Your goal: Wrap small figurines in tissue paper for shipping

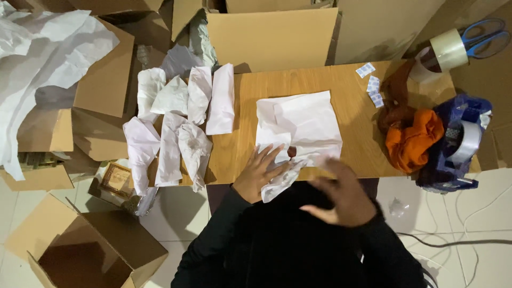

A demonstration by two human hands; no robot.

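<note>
- Black sleeves nearest the lens, my right hand (pixel 341 194) raised just off the table (pixel 352 114) edge, blurred; fingers look loosely spread and holding nothing, though the blur keeps me from being sure.
- Left hand (pixel 258 173) flat on the near-left corner of the white paper sheet (pixel 301 125), fingers (pixel 272 157) spread, pressing the paper down, not pinching.
- Sheet lies mid-table, crumpled along the near edge, one folded flap (pixel 280 184) hanging off the table edge beside my left hand.
- Small dark brown thing (pixel 292 152) shows on the sheet just beside my left fingertips; too small to say what it is.
- Doing the wrap well, my judgement: keep the left palm pinning the sheet so it won't slide, bring the loose flap over the brown thing snugly, crease flat, no air pocket.
- Risk, as I judge it: thin paper may tear if pulled hard at the creased corner; the brown thing may roll toward the table edge.
- Left end of table: row of white wrapped bundles (pixel 181 122), touching each other, some overhanging the edge.
- Right end: orange cloth (pixel 413 141), brown cloth (pixel 397 96) behind it, tape dispenser (pixel 456 144) just beside, small blue-white packets (pixel 372 85).
- Far right on cardboard: clear tape roll (pixel 448 49), blue scissors (pixel 485 37) touching it.
- Floor lower left: open cardboard box (pixel 96 250); more boxes behind the table.
</note>
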